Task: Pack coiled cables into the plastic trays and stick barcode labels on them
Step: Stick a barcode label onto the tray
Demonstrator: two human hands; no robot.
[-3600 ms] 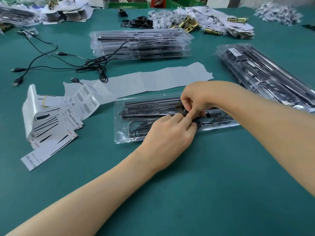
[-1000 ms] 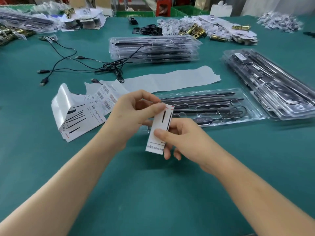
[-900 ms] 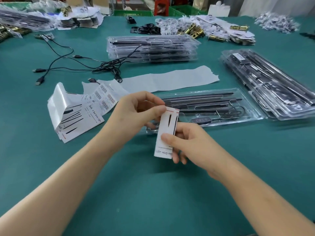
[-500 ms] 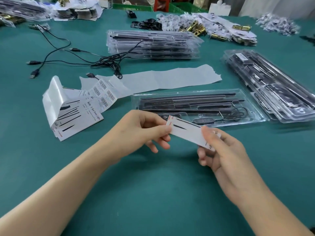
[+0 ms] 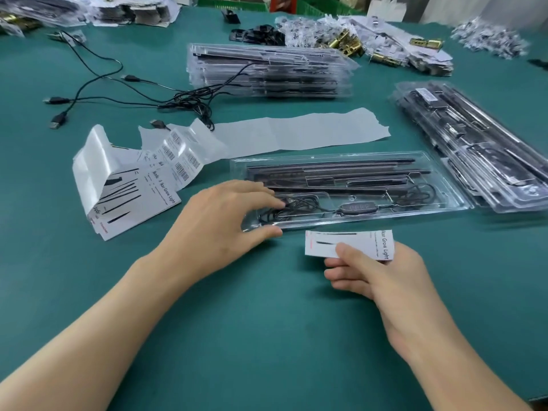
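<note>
At the left, label sheets [image 5: 127, 188] on the green table [image 5: 267, 336]. Then the left hand [image 5: 219, 226], thumb and fingers clamped on the left end of the plastic tray [image 5: 370, 161], coiled cable [image 5: 293, 204] inside. Further right, in front of the tray, one label [image 5: 350, 243] pinched in the right hand [image 5: 385, 280].

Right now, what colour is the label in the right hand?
White label with black print, seen in the head view.

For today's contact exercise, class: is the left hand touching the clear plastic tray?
Touching. The head view shows the left hand, fingers lying on the left end of the plastic tray, thumb against its near edge.
</note>
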